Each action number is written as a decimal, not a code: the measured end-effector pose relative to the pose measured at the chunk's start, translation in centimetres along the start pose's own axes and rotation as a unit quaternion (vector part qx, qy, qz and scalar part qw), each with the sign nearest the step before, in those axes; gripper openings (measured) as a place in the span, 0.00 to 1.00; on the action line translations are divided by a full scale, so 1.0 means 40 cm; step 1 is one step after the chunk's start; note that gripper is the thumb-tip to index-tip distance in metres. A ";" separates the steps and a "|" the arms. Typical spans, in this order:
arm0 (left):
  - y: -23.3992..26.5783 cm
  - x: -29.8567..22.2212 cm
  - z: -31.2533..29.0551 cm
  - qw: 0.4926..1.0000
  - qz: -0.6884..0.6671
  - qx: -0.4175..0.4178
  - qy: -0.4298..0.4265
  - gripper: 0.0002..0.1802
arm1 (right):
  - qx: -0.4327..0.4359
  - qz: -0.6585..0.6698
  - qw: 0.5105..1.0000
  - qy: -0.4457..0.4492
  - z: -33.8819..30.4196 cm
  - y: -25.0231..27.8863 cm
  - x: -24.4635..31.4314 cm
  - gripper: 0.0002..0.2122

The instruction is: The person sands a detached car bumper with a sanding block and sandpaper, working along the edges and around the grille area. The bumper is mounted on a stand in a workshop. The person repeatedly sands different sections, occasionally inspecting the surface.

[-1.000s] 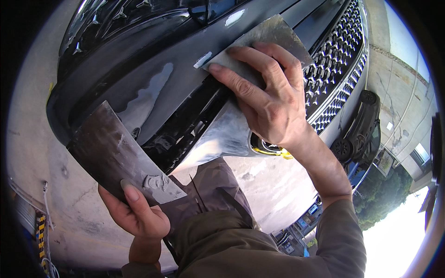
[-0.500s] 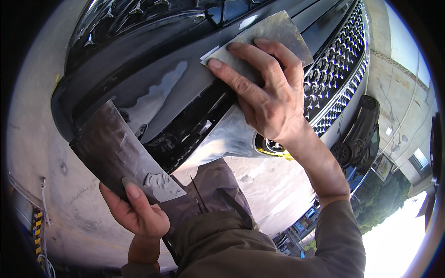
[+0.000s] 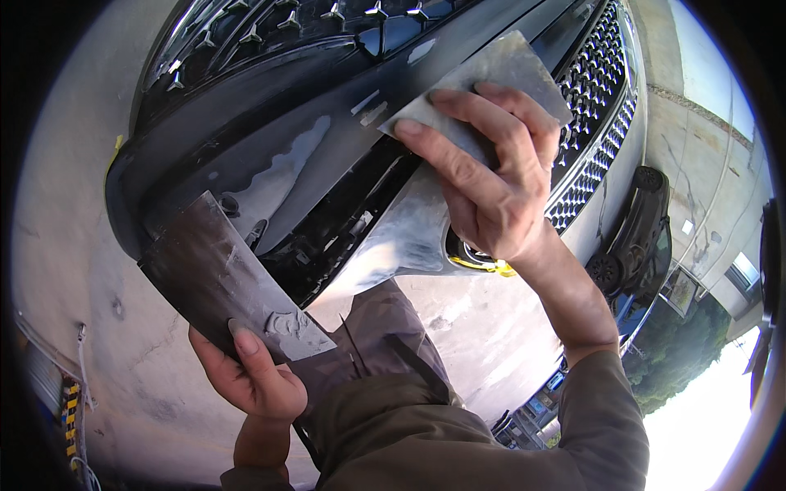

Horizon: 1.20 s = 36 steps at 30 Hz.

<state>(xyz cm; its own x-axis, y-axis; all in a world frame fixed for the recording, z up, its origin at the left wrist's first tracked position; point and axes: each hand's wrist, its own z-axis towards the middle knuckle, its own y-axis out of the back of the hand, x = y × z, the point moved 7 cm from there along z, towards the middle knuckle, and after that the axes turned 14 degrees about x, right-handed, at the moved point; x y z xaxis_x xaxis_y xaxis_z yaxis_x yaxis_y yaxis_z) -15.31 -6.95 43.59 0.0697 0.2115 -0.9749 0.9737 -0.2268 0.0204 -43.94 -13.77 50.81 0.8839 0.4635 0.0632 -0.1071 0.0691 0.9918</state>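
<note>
Gripping smeared plate [image 3: 225, 274] in left fingers [image 3: 214, 367], scraper [image 3: 528, 78] in right fingers [image 3: 467, 169], bumper [image 3: 344, 151] beneath, car [image 3: 634, 229] beyond

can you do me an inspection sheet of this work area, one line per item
surface: dark bumper, with a pale patch and smaller light marks
job's things: left plate carrying a lump of grey paste; right plate over the bumper, contact unclear
clutter: yellow strip on the bumper near the right forearm
grips: left grip holds its plate near the paste, thumb on top; right grip holds its plate with fingers spread across it
cables: pale cord-like loop at lower left, too small to identify surely
surroundings: stained pale floor, striped post at left; parked car and trees at right
</note>
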 end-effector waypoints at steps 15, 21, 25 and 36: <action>0.050 -0.245 -0.001 0.866 -0.415 0.267 0.078 0.23 | -0.040 0.242 0.968 -0.055 -0.026 0.328 0.524 0.25; 0.185 -0.384 -0.071 0.867 -0.359 0.341 0.057 0.23 | -0.054 0.141 0.985 -0.089 -0.033 0.398 0.691 0.27; 0.300 -0.466 -0.106 0.896 -0.292 0.332 -0.037 0.23 | 0.042 0.137 0.974 -0.176 -0.090 0.434 0.749 0.25; 0.454 -0.547 -0.341 0.836 0.282 0.384 -0.273 0.23 | -0.137 0.235 0.940 -0.205 -0.096 0.418 1.118 0.28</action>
<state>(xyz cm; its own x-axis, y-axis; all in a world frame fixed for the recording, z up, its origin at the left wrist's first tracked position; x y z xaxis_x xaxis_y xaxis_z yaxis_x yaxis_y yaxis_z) 3.82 -2.73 68.34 0.1569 -0.5535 -0.8179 0.3791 -0.7310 0.5674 -7.95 11.50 69.80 0.8052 0.1246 0.5798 -0.5928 0.1938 0.7816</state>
